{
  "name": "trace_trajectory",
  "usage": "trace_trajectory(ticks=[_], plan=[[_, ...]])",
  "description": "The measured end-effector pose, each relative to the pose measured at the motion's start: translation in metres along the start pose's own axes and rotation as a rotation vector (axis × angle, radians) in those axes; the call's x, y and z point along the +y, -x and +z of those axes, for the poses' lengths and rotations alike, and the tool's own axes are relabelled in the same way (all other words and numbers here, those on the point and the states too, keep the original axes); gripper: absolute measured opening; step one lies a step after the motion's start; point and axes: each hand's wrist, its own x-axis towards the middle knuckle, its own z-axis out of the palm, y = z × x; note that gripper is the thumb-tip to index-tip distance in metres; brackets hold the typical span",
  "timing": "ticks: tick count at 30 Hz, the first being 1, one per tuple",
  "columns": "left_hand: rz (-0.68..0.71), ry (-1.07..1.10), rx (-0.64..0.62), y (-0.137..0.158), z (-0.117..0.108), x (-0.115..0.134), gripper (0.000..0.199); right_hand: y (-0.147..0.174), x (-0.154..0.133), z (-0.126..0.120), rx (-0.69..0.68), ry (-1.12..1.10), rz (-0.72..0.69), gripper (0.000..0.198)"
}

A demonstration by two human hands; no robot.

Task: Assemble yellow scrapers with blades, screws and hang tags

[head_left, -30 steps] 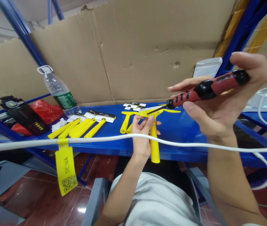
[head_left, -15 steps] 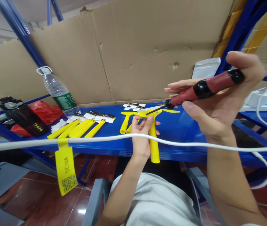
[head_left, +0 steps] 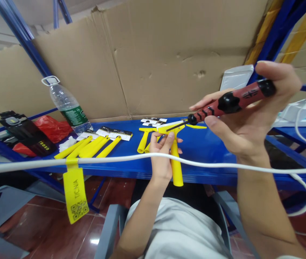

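Left hand pinching the yellow T-shaped tool just below its head, at the front edge of the blue shelf. Right hand holding the red-black screwdriver, shaft angled down to that head; can't tell whether the tip is seated.

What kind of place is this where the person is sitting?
Probably a workshop or small assembly station. The right hand holds a red-and-black screwdriver against a yellow T-shaped tool, more yellow handles lie in a row, and a blue metal shelf serves as the workbench.
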Motion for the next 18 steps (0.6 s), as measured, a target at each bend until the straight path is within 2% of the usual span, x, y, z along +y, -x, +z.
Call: trace_trajectory(ticks=[2, 8, 15, 18], plan=[[0.007, 0.005, 0.013, 0.0, 0.0, 0.0, 0.055, -0.002, -0.005, 0.001, 0.081, -0.025, -0.055, 0.078], [0.007, 0.005, 0.026, 0.0, 0.0, 0.0, 0.056, -0.004, -0.011, 0.005, 0.064, -0.104, -0.057, 0.065], [-0.005, 0.009, 0.008, 0.001, 0.001, 0.002, 0.056, -0.005, 0.004, 0.006, 0.158, -0.035, -0.143, 0.075], [-0.005, 0.003, 0.014, 0.001, 0.001, 0.002, 0.056, -0.006, 0.004, 0.006, 0.15, -0.056, -0.137, 0.073]])
